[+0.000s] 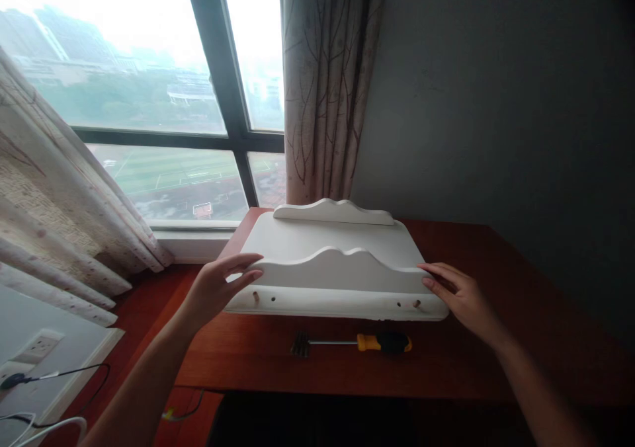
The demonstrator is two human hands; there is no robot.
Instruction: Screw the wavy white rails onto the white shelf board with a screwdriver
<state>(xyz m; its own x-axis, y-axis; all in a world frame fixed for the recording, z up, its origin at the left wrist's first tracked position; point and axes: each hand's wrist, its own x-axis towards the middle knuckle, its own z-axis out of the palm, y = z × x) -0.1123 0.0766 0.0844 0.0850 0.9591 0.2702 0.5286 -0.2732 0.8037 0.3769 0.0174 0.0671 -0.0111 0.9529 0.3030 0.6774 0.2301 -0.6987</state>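
Shelf (327,242) lies flat on bench (496,341), part-built: 2 wavy rails on, pegs (256,296) & bare holes along front edge. L hand (218,288) loosely grips front rail (342,268) end; R hand (459,295) flat, open, touching other end. Screwdriver (367,343) lies untouched nearby.

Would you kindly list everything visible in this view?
Base panel: one, white, on the desk.
Front rail: one, white, scalloped, panel's near edge.
Back rail: one, white, scalloped, panel's far edge.
Screwdriver: one, yellow-black handle, before the panel.
Desk: one, red-brown, below the window.
Curtains: two, beige, left and centre.
Socket: one, white, lower left.
Left hand: one, bare, gripping front rail's left end.
Right hand: one, bare, open, touching its right end.
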